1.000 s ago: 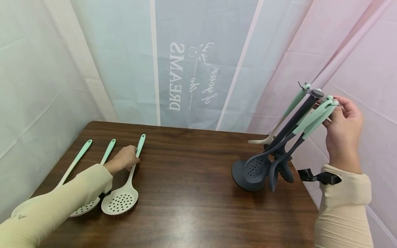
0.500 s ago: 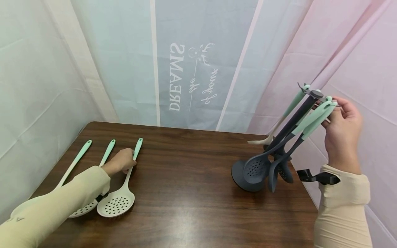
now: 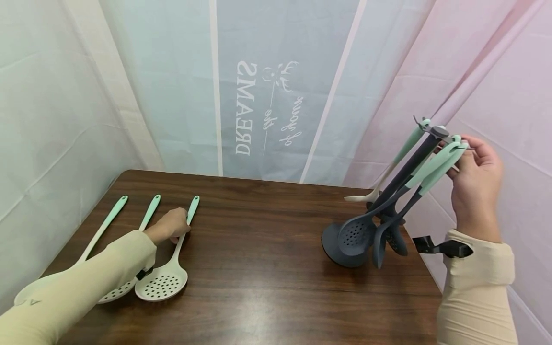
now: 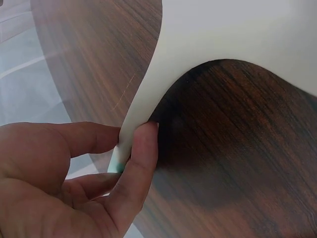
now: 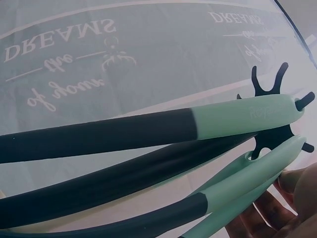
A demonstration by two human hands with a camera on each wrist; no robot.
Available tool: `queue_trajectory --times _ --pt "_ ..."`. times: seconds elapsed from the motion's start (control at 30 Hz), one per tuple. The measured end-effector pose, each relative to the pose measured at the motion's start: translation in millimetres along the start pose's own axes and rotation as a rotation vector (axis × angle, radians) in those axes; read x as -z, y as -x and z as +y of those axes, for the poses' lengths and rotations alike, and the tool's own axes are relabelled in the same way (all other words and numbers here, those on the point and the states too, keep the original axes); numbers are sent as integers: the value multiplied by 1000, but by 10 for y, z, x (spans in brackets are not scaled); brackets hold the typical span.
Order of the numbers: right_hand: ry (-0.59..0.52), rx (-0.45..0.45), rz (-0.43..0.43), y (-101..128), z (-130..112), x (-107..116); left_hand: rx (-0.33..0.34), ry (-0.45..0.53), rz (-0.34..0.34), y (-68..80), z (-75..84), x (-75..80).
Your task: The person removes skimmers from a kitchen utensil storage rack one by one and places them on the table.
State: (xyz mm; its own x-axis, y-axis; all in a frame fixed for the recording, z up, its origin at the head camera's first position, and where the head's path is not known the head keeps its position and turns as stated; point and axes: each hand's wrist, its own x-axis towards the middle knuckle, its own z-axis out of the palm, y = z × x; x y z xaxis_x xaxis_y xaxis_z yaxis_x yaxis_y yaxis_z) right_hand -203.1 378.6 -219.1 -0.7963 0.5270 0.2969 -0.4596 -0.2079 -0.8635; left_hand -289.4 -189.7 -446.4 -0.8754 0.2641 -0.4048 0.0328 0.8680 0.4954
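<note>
While the left hand (image 3: 171, 224) lies on the dark wooden tabletop (image 3: 258, 268), its grip is closed around the handle of a cream slotted skimmer (image 3: 166, 275); the left wrist view shows the thumb and fingers (image 4: 141, 153) pinching that handle just where the cream turns to mint green. This skimmer lies flat near the left side of the tabletop, its perforated head toward the person and its mint handle tip pointing to the far edge. Just beside it, to the left, lie a second slotted utensil (image 3: 148, 213), partly hidden under the sleeve, and a third cream utensil (image 3: 101, 232) with a mint handle. At the right side stands a dark grey utensil stand (image 3: 349, 244), its post leaning in the head view, with several dark utensils with mint handles hanging from the hooks at its top. The right hand (image 3: 476, 184) is raised at that top, its grip curled around the mint handle of a hanging dark utensil (image 3: 435, 165), fingertips (image 5: 290, 186) showing just under the handle ends and the star-shaped hook ring (image 5: 270, 84).
</note>
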Motion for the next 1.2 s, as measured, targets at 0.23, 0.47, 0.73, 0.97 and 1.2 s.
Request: queue_trajectory --times 0.23,0.47,0.73,0.97,1.2 --pt "-8 -5 -5 3 -3 -8 -1 -26 -1 14 21 4" --pt "4 -13 -1 6 -7 2 14 -64 -5 -12 9 0" --pt "1 -12 -2 10 -10 22 21 -66 1 -27 22 -8" --pt "0 8 9 43 -11 24 24 -69 17 -32 21 -30" --pt "-21 36 38 63 -17 30 23 -77 24 -27 15 -29"
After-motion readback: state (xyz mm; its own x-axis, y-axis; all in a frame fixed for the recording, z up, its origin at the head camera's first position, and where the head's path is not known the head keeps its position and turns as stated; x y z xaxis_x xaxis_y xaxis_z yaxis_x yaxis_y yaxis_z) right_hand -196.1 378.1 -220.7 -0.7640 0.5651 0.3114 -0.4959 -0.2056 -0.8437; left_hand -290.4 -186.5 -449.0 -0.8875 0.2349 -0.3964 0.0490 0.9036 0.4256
